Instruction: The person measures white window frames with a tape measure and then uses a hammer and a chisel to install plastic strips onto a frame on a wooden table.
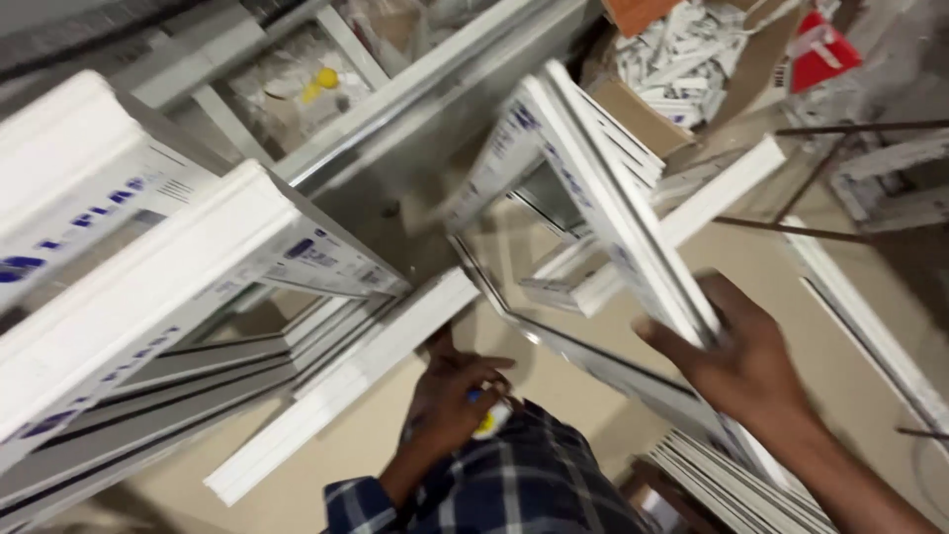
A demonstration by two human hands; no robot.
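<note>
Head view looks down on a white plastic window profile, held tilted and running from the cardboard box of white offcuts down toward the viewer. The right hand is wrapped around its lower stretch, fingers curled over the edge, a firm closed hold. The left hand, below and left of the profile, is closed on a small yellow-and-blue object I cannot identify.

The profile looks stiff, hollow and fairly light, but long enough to swing and lever; its smooth film-wrapped faces seem slippery, so gripping across the ribbed edges near mid-length would steady it. Motion blur smears everything, the profile's lower end is hidden behind the right hand, and the stacked frames left of it are cut off.
</note>
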